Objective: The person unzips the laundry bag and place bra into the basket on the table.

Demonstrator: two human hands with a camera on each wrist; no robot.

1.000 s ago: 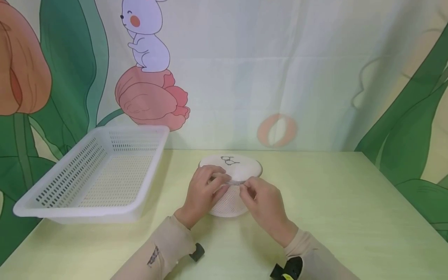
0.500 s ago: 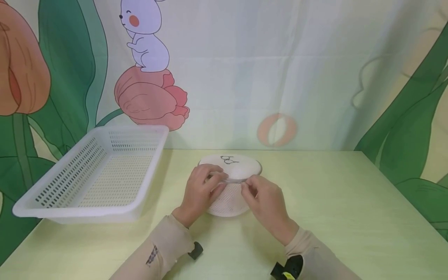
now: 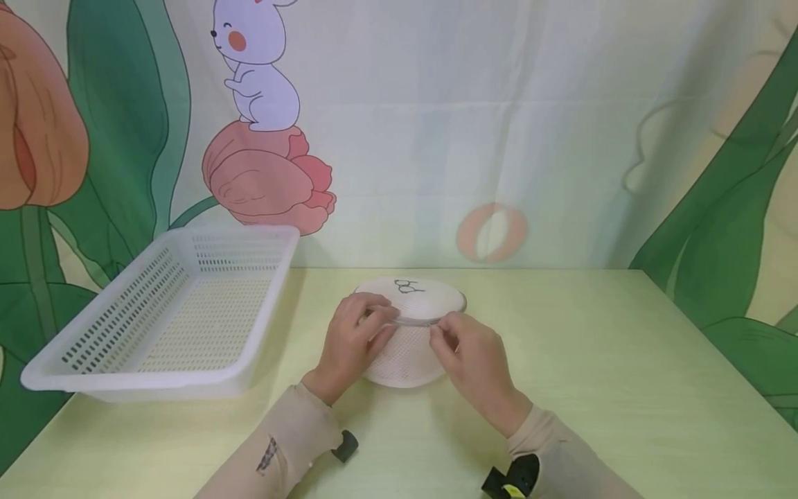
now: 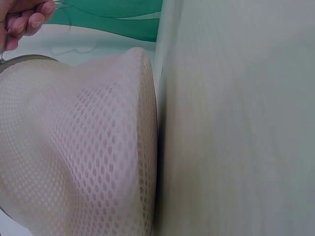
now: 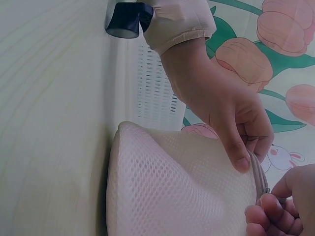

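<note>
A white mesh laundry bag [image 3: 408, 360] stands on the table, with a small glasses-like drawing on its round top. A zipper [image 5: 259, 172] runs round the top's edge. My left hand [image 3: 352, 339] pinches the bag's edge along the zipper, thumb below and fingers above. Close by on the right, my right hand [image 3: 476, 360] pinches the zipper pull, its fingers curled. In the right wrist view the zipper slider [image 5: 266, 191] shows right at those fingertips. The mesh side [image 4: 106, 128] fills much of the left wrist view and looks slack and dented.
To the left of the bag stands a white plastic basket [image 3: 258, 346] with slotted walls. Behind the pale yellow-green table [image 3: 623, 374] hangs a curtain [image 3: 405, 138] printed with tulips and a rabbit.
My left hand has slid a little to the left along the bag's edge, widening the gap between the hands. The right hand stays almost in place at the zipper.
</note>
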